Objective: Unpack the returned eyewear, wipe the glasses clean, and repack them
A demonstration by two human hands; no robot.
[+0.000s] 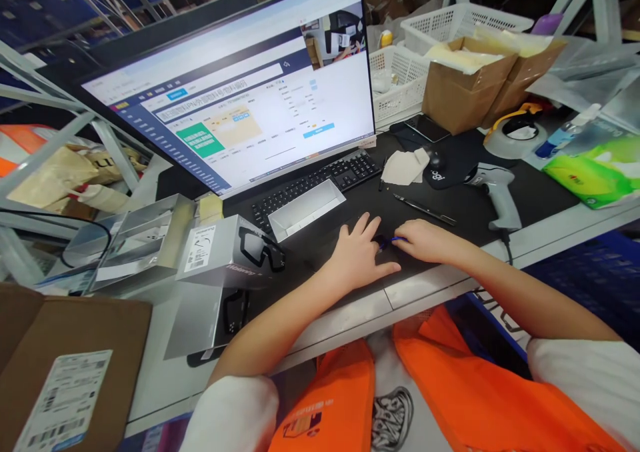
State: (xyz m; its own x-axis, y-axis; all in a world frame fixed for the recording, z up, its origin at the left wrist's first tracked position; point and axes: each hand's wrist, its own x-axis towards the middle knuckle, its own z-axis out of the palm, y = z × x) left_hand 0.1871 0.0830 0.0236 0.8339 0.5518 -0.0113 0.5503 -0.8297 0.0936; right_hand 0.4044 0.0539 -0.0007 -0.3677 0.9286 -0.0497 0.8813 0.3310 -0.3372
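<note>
My left hand [359, 252] lies flat on the black desk mat [450, 199] with its fingers spread. My right hand [425, 240] is right beside it, fingers curled round a small blue object [390, 241], perhaps a pen, whose tip shows between the two hands. A black pen [424, 209] lies on the mat just beyond my right hand. A silver box [225, 252] printed with black glasses stands to the left of my left hand.
A large monitor [240, 99] and black keyboard [320, 182] stand behind my hands, with a white tray [306, 209] resting on the keyboard. A barcode scanner [495, 189], mouse [436, 160], tape roll [515, 135], cardboard boxes [470, 82] and white baskets [400, 79] sit to the right. A labelled carton [65, 365] is at lower left.
</note>
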